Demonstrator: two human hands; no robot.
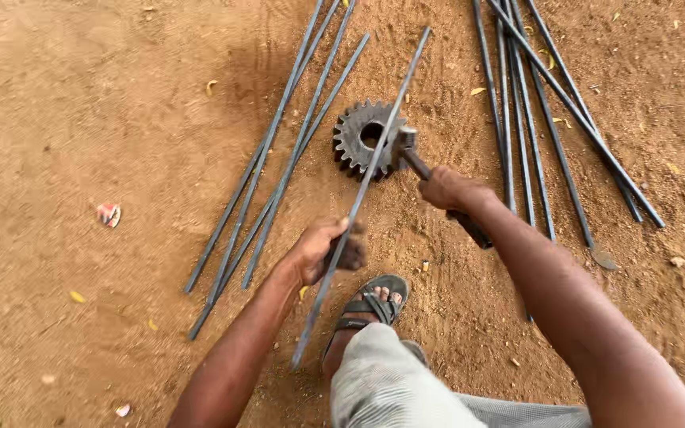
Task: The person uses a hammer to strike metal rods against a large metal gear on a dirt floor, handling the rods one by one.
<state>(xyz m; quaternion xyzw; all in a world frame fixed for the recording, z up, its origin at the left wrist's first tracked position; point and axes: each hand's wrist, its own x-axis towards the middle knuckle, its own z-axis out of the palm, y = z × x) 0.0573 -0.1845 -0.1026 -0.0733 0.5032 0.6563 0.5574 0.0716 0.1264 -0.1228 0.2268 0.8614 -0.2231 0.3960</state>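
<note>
My left hand (324, 250) grips a long thin steel rod (386, 131) that slants from near my foot up across a dark toothed gear wheel (354, 141) lying flat on the sandy ground. My right hand (447, 189) is closed around the handle of a hammer (403, 144), whose head sits on the rod right over the gear. The hammer's handle end sticks out below my wrist.
Several loose steel rods (275, 170) lie on the dirt to the left of the gear, and another bundle of rods (545, 119) fans out at the upper right. My sandalled foot (370, 305) stands just below the left hand. A scrap of litter (109, 214) lies far left.
</note>
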